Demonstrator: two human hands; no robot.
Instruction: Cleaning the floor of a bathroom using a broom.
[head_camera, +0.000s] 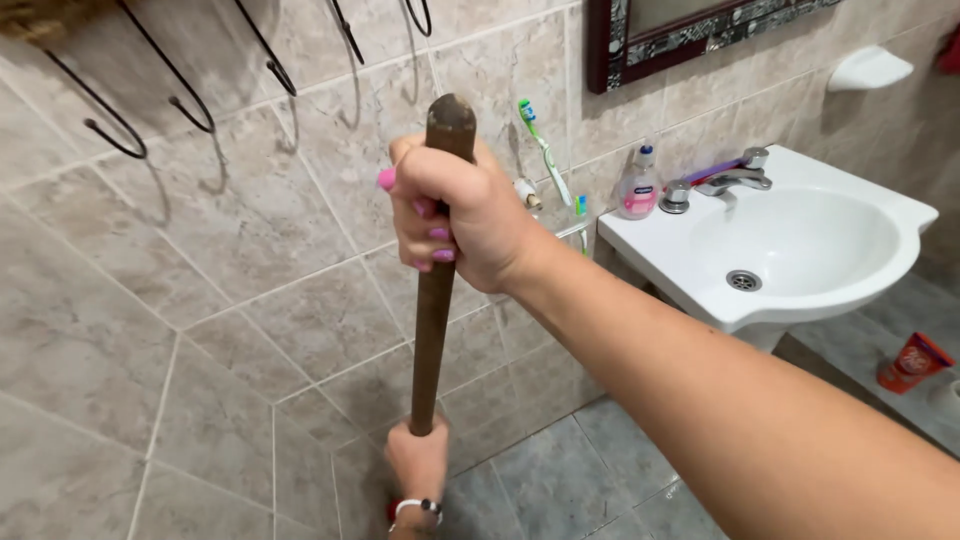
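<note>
From the head camera, a brown wooden handle (435, 290) stands nearly upright in the middle of the scene, in front of the tiled wall (200, 300). The right hand (455, 215) is clenched around it just below its rounded top, and the left hand (418, 460) is wrapped around it lower down, near the floor (580, 480); what is at its lower end is hidden. The handle looks stiff and solid, probably moderately light, with a dull, worn surface that should not slip in a dry grip. Two hands spaced well apart, as here, seem the sound way to hold it.

To the right, a white sink (800, 250) is fixed against the wall; its basin looks dry, holding nothing but the drain. A clear soap bottle (638, 185) with pink liquid, roughly half full, stands on the far left rim, beside the metal tap (725, 178). A clear cup on a wall bracket (572, 225) holds toothbrushes (540, 145). An orange tube (912, 362) lies on the floor at the right, below the sink. Black wire hooks (180, 100) hang far left, bare.
</note>
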